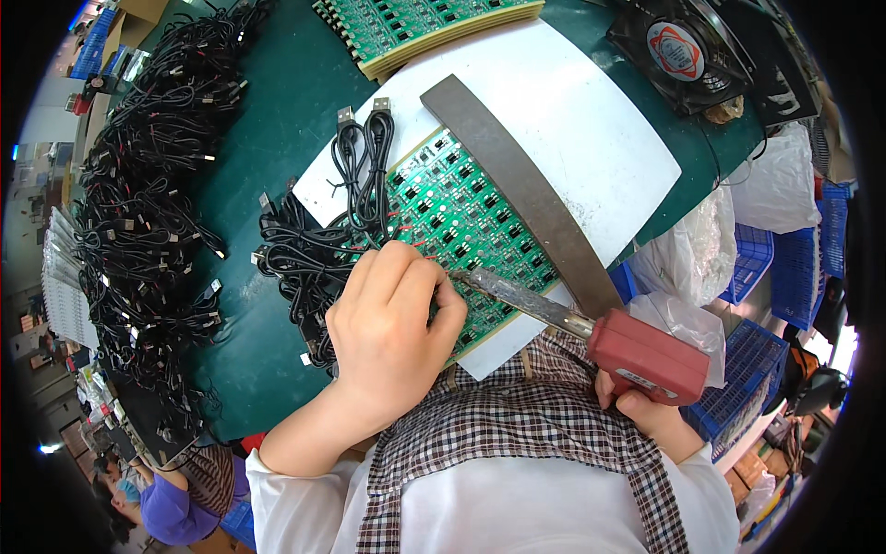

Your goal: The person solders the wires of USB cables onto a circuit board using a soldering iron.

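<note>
My right hand is wrapped round the red handle of a soldering iron. Its tip points left and comes down over a green circuit board panel, close to the fingertips of my left hand. The left fingers are pinched together at the panel's left edge; what they hold is hidden behind them. Just beyond them, thin red wire ends lie on the panel. Black USB cables, tied in loops, lie along its left side. A dark brown bar lies along its right edge.
Under the panel is a white sheet on a green table. A long heap of black cables runs down the left. Stacked circuit boards sit at the far edge; a black fan stands far right. Blue crates are at the right.
</note>
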Demonstrator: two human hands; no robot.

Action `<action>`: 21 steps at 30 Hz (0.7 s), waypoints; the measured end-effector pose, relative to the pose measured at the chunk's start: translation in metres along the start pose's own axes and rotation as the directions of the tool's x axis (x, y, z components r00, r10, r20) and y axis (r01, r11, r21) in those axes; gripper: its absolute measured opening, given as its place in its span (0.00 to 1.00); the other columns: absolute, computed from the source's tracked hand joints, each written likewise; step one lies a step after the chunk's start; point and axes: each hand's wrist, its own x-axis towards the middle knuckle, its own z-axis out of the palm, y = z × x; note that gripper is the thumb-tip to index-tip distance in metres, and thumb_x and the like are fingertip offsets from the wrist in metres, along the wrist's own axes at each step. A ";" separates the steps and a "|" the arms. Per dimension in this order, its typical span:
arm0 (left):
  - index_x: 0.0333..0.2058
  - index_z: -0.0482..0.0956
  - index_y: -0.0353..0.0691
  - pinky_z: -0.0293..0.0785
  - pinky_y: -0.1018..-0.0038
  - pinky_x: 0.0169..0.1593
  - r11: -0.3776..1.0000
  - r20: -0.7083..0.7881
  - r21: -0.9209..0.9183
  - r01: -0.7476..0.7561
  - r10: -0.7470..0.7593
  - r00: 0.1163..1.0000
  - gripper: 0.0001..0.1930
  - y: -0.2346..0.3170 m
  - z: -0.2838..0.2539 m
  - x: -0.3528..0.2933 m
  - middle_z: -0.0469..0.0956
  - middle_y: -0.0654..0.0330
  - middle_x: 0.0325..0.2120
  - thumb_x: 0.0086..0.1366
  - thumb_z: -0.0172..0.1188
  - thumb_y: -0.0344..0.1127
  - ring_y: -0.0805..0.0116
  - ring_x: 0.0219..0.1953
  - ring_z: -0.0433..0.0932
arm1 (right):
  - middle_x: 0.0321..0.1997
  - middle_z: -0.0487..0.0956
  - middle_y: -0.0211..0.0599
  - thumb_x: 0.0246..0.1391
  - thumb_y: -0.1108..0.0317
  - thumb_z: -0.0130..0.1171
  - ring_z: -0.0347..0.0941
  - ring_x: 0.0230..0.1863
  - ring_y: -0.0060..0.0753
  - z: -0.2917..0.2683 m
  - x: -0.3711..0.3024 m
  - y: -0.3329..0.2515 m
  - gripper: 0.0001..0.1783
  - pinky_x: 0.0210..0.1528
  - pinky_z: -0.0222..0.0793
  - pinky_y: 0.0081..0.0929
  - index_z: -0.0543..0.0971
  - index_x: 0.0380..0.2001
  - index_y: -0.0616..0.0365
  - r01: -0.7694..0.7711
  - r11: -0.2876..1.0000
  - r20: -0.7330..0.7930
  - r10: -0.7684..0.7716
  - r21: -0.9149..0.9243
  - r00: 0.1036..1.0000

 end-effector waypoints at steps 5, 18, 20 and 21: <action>0.20 0.72 0.36 0.68 0.72 0.27 0.999 0.022 -0.014 0.046 -0.046 0.999 0.07 0.005 -0.003 0.003 0.70 0.58 0.21 0.41 0.60 0.20 0.62 0.23 0.72 | 0.40 0.77 0.36 0.39 0.56 0.72 0.72 0.36 0.18 0.004 0.001 -0.008 0.47 0.33 0.68 0.12 0.61 0.58 0.67 -0.009 0.998 0.002 0.009 0.060 1.000; 0.22 0.72 0.37 0.69 0.70 0.26 0.998 0.075 -0.008 0.062 -0.061 0.995 0.06 0.002 -0.006 0.000 0.69 0.60 0.23 0.44 0.61 0.24 0.63 0.25 0.72 | 0.43 0.75 0.42 0.41 0.59 0.72 0.73 0.39 0.26 0.015 -0.005 -0.015 0.49 0.36 0.70 0.17 0.55 0.61 0.59 0.055 0.959 -0.059 -0.040 0.279 0.997; 0.22 0.73 0.38 0.70 0.70 0.27 0.997 0.072 -0.024 0.072 -0.070 0.995 0.06 0.002 -0.007 -0.001 0.70 0.60 0.23 0.44 0.62 0.24 0.63 0.26 0.72 | 0.43 0.76 0.42 0.41 0.57 0.71 0.72 0.36 0.25 0.011 -0.004 -0.016 0.48 0.34 0.69 0.18 0.56 0.61 0.60 0.065 0.971 -0.034 -0.059 0.230 0.998; 0.22 0.74 0.38 0.70 0.71 0.28 0.996 0.072 -0.043 0.081 -0.078 0.994 0.06 0.002 -0.007 -0.001 0.71 0.60 0.24 0.44 0.63 0.24 0.63 0.26 0.73 | 0.42 0.76 0.42 0.42 0.55 0.70 0.72 0.32 0.24 0.010 -0.003 -0.016 0.48 0.32 0.69 0.18 0.56 0.60 0.61 0.075 0.981 -0.011 -0.075 0.180 0.997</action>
